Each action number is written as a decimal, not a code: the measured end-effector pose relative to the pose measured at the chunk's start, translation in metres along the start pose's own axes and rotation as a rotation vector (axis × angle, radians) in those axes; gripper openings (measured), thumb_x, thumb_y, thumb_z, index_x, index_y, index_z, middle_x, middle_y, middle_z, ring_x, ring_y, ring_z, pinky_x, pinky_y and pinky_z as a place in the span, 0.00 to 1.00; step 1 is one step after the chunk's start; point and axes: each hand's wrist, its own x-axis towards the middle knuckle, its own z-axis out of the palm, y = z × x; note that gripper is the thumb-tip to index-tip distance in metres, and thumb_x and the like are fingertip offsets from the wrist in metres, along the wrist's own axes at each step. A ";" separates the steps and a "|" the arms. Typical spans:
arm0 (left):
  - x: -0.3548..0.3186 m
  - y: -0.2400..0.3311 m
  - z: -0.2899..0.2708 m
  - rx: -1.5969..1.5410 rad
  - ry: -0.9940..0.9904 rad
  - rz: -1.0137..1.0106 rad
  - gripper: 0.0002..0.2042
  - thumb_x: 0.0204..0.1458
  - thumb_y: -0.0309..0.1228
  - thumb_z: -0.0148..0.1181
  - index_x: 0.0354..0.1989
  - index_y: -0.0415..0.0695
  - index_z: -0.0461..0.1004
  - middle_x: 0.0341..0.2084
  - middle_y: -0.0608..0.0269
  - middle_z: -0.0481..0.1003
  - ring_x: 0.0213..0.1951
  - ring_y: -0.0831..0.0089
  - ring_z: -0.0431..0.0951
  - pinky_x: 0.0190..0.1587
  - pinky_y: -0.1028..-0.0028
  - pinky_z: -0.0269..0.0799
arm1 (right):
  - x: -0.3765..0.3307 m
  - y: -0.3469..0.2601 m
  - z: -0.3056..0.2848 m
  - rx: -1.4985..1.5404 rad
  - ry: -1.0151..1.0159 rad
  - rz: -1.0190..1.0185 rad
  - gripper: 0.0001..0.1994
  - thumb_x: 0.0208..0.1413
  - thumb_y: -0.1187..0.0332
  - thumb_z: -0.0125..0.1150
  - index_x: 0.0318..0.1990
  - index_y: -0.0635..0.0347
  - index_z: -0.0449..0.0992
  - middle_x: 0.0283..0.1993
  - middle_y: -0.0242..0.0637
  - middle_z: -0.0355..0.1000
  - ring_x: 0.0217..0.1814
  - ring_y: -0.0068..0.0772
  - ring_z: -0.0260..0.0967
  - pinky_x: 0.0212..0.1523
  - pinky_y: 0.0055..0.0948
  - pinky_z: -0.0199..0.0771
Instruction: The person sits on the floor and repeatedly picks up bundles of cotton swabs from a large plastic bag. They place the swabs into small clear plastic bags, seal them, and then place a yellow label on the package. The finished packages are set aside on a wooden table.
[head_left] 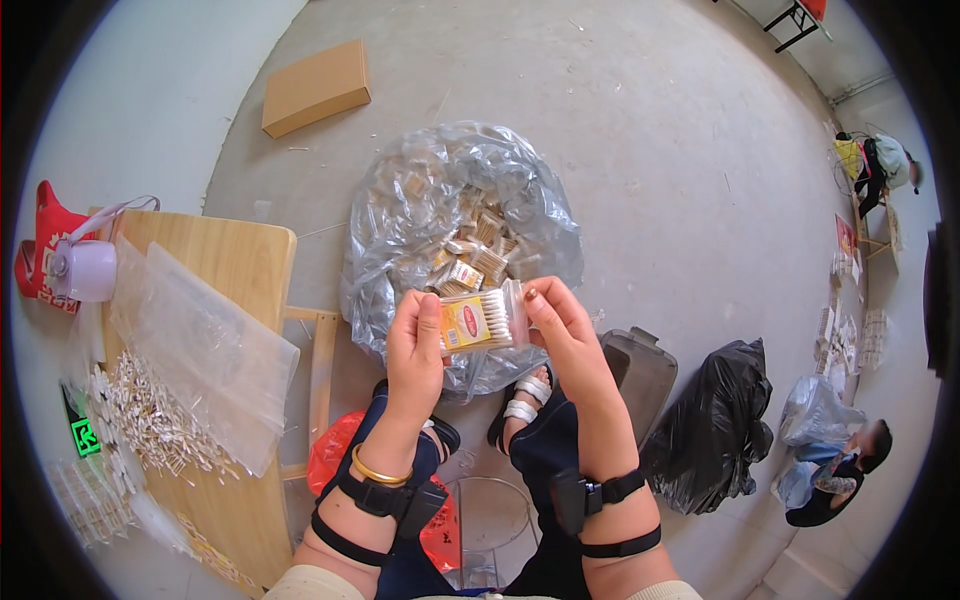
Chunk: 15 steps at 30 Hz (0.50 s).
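A small clear bag of cotton swabs (493, 316) with a yellow label is stretched between my two hands. My left hand (415, 328) pinches its left end, thumb on top. At the other end, my right hand (556, 318) grips the bag's edge between thumb and fingers. Just beyond sits a large clear plastic sack (390, 210), its mouth spread wide. Several packed swab bags (487, 262) lie heaped inside it, some with yellow labels showing.
On my left a wooden table (240, 250) bears loose swabs (170, 420), plastic sheets (215, 345) and a lilac bottle (90, 268). A cardboard box (318, 88) lies farther off. To my right are a grey bin (640, 375), a black bag (712, 430) and two people (845, 480).
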 end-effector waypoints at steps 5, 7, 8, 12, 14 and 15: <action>-0.004 -0.002 0.010 0.232 0.071 0.209 0.16 0.65 0.41 0.45 0.28 0.44 0.63 0.19 0.73 0.64 0.19 0.90 0.58 0.19 0.85 0.55 | -0.001 0.012 0.014 -0.279 0.104 -0.056 0.17 0.68 0.55 0.41 0.39 0.59 0.68 0.28 0.29 0.64 0.31 0.16 0.62 0.29 0.21 0.64; -0.006 0.001 0.015 0.208 0.093 0.212 0.16 0.65 0.41 0.45 0.27 0.44 0.63 0.19 0.74 0.63 0.19 0.90 0.58 0.19 0.85 0.55 | 0.001 0.024 0.018 -0.417 0.204 -0.228 0.17 0.68 0.55 0.40 0.39 0.60 0.68 0.27 0.31 0.65 0.29 0.17 0.62 0.26 0.21 0.64; -0.007 0.004 0.015 0.165 0.111 0.179 0.16 0.65 0.41 0.45 0.27 0.44 0.63 0.19 0.74 0.63 0.19 0.90 0.57 0.19 0.85 0.55 | -0.001 0.021 0.021 -0.366 0.198 -0.183 0.18 0.68 0.54 0.40 0.39 0.62 0.67 0.27 0.32 0.66 0.27 0.20 0.62 0.29 0.24 0.65; -0.007 0.003 0.012 0.073 0.130 0.137 0.16 0.65 0.41 0.45 0.27 0.44 0.63 0.18 0.74 0.62 0.18 0.90 0.57 0.19 0.85 0.54 | -0.002 0.019 0.025 -0.408 0.214 -0.193 0.19 0.68 0.54 0.40 0.39 0.63 0.67 0.27 0.36 0.67 0.30 0.25 0.62 0.33 0.27 0.64; -0.006 0.004 0.011 0.085 0.087 0.137 0.15 0.65 0.40 0.46 0.27 0.44 0.63 0.17 0.75 0.62 0.18 0.90 0.57 0.18 0.85 0.54 | -0.002 0.020 0.025 -0.440 0.241 -0.255 0.19 0.68 0.55 0.39 0.40 0.64 0.67 0.27 0.37 0.67 0.30 0.27 0.63 0.34 0.28 0.64; -0.006 0.004 0.010 0.090 0.066 0.136 0.15 0.64 0.40 0.46 0.27 0.44 0.63 0.17 0.75 0.62 0.18 0.90 0.57 0.18 0.85 0.54 | -0.001 0.020 0.024 -0.449 0.234 -0.267 0.19 0.68 0.55 0.39 0.40 0.64 0.67 0.27 0.38 0.67 0.30 0.27 0.63 0.34 0.28 0.64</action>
